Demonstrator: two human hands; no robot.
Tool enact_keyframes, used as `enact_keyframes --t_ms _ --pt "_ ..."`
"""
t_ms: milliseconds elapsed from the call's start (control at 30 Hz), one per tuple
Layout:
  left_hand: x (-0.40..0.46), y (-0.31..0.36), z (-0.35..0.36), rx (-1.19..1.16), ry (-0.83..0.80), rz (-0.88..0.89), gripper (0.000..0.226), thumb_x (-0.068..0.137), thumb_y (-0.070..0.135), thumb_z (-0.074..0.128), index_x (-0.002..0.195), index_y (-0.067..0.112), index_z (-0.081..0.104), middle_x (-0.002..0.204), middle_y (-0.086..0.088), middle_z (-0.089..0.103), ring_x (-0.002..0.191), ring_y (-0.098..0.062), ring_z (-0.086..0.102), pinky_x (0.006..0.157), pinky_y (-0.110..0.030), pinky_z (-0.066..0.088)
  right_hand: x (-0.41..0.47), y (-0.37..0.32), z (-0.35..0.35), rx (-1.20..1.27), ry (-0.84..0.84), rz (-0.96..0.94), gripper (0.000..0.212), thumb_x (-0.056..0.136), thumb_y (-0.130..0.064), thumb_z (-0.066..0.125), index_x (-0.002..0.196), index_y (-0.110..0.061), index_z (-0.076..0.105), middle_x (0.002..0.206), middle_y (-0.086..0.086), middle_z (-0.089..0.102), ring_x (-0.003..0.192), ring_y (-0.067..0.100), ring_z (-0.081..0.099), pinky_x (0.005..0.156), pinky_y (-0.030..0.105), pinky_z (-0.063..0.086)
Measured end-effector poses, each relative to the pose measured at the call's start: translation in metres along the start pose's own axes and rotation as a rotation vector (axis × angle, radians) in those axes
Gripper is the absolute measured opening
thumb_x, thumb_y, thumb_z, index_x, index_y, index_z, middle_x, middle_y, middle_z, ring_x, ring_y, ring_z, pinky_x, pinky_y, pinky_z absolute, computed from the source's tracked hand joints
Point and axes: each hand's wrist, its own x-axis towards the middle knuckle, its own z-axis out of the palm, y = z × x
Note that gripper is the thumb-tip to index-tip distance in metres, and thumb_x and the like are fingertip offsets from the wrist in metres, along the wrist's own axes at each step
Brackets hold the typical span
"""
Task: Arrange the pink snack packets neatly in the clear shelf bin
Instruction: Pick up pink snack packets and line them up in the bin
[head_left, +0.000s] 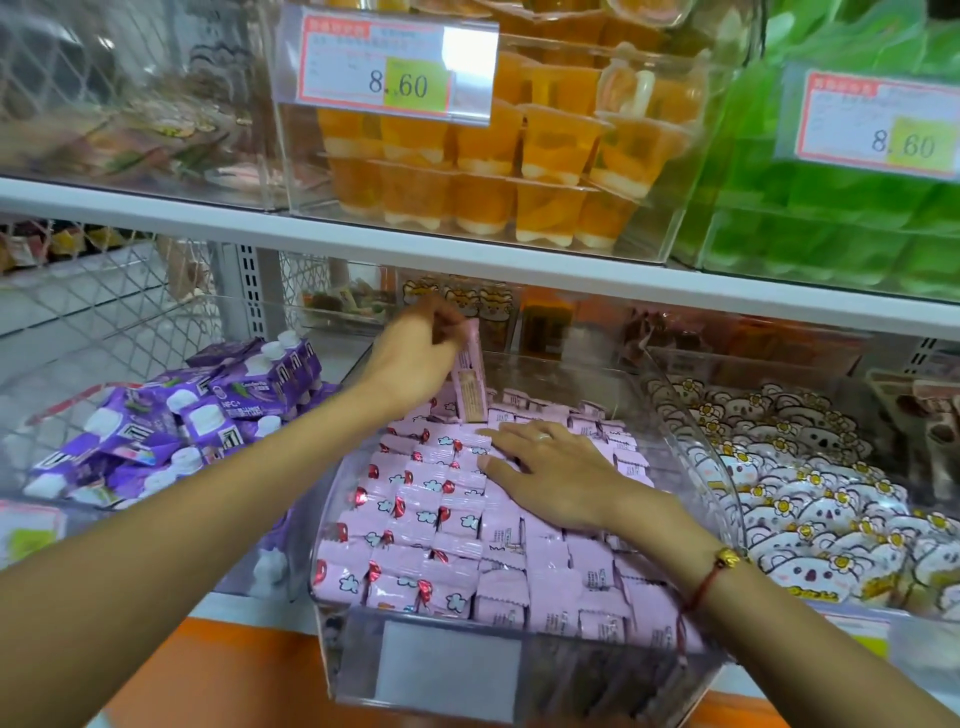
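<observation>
Your left hand pinches one upright pink snack packet; your flat right hand presses the many pink packets filling one clear plastic shelf bin.

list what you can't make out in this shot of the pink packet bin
Head view only:
- Small print on the price tag: blurred; just 8.60 reads.
- Packets beneath the right hand: covered by its flat palm.
- Left hand fingertips: hidden behind the upright pink packet it pinches.
- Clear bin lower layers: masked by the blank front label.
- Green tubs: cut off at the right edge.

bare forearms, ring, red cord bracelet with gold bead
</observation>
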Motion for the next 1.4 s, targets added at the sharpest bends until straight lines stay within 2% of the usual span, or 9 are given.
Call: enact_keyframes --t_ms 233,400,533,600,733,933,1100,1233,1400 --pt "-0.029 0.016 -0.019 -0.214 0.317 -0.059 0.013 0.095 0.030 0.053 0.097 0.017 0.056 0.087 0.009 0.062 0.088 -0.011 0.059 0.076 -0.022 0.046 -0.012 -0.010 -0.016 0.435 0.403 0.015 0.046 0.095 -0.043 0.046 0.136 -0.021 0.048 0.130 0.002 0.058 0.107 0.019 0.058 0.091 0.032 0.047" --pt "-0.037 0.029 -0.017 -0.489 0.258 -0.252 0.032 0.097 0.026 0.051 0.115 0.001 0.055 0.103 -0.011 0.066 0.093 -0.017 0.065 0.079 -0.028 0.058 -0.032 -0.021 -0.033 0.810 0.594 -0.088 0.070 0.076 -0.059 0.062 0.134 -0.027 0.040 0.136 -0.008 0.049 0.119 0.006 0.048 0.095 0.024 0.042" --pt "-0.042 0.035 -0.014 -0.712 0.073 -0.404 0.021 0.098 0.021 0.049 0.104 0.004 0.060 0.104 -0.013 0.067 0.092 -0.017 0.066 0.067 -0.021 0.058 -0.039 -0.028 -0.034 0.695 0.710 -0.244 0.042 0.079 -0.019 0.075 0.117 -0.018 0.056 0.113 -0.007 0.063 0.102 0.004 0.059 0.083 0.019 0.049" --pt "-0.041 0.035 -0.017 -0.616 -0.009 -0.406 0.020 0.098 0.024 0.049 0.106 0.008 0.057 0.107 -0.012 0.067 0.092 -0.018 0.067 0.071 -0.025 0.059 -0.039 -0.024 -0.037 0.844 0.674 -0.194 0.033 0.080 -0.013 0.074 0.111 -0.013 0.063 0.100 -0.005 0.070 0.087 0.005 0.065 0.074 0.019 0.052" --pt "-0.039 0.029 -0.028 -0.066 -0.224 -0.082 0.037 0.094 0.041 0.050 0.124 0.020 0.049 0.114 0.006 0.059 0.099 -0.004 0.057 0.078 -0.020 0.046 -0.040 -0.021 -0.044 1.418 0.228 0.131 0.031 0.081 -0.029 0.071 0.103 -0.009 0.067 0.085 0.008 0.075 0.059 0.009 0.065 0.060 0.017 0.054" --pt "-0.039 0.030 -0.034 -0.088 -0.384 -0.027 0.034 0.087 0.036 0.060 0.117 0.020 0.061 0.109 0.002 0.066 0.094 -0.009 0.065 0.086 -0.028 0.054 -0.041 -0.015 -0.046 1.643 0.031 0.190 0.048 0.089 -0.055 0.049 0.106 -0.014 0.068 0.093 0.012 0.073 0.065 0.015 0.069 0.052 0.021 0.055" --pt "-0.039 0.025 -0.028 -0.114 -0.217 -0.140 0.034 0.087 0.044 0.059 0.104 0.015 0.065 0.100 -0.013 0.070 0.093 -0.036 0.067 0.085 -0.052 0.053 -0.038 -0.011 -0.044 1.681 0.121 0.208 0.052 0.086 -0.061 0.047 0.112 -0.020 0.064 0.103 0.004 0.071 0.085 0.017 0.072 0.066 0.027 0.053" --pt "-0.040 0.020 -0.019 -0.158 -0.193 -0.109 0.019 0.087 0.045 0.058 0.088 0.027 0.063 0.086 0.001 0.069 0.072 -0.008 0.070 0.075 -0.033 0.056 -0.034 -0.019 -0.039 1.669 0.264 0.105 0.028 0.085 -0.030 0.065 0.107 -0.013 0.067 0.101 0.006 0.071 0.082 0.011 0.070 0.068 0.018 0.055" --pt "-0.029 0.011 -0.024 0.076 -0.307 0.038 0.034 0.097 0.039 0.043 0.120 0.019 0.058 0.102 0.008 0.062 0.084 0.002 0.056 0.064 -0.011 0.045 -0.033 -0.016 -0.042 1.745 0.536 0.281 0.028 0.088 -0.011 0.065 0.112 0.001 0.061 0.099 0.014 0.072 0.076 0.012 0.068 0.065 0.015 0.057"
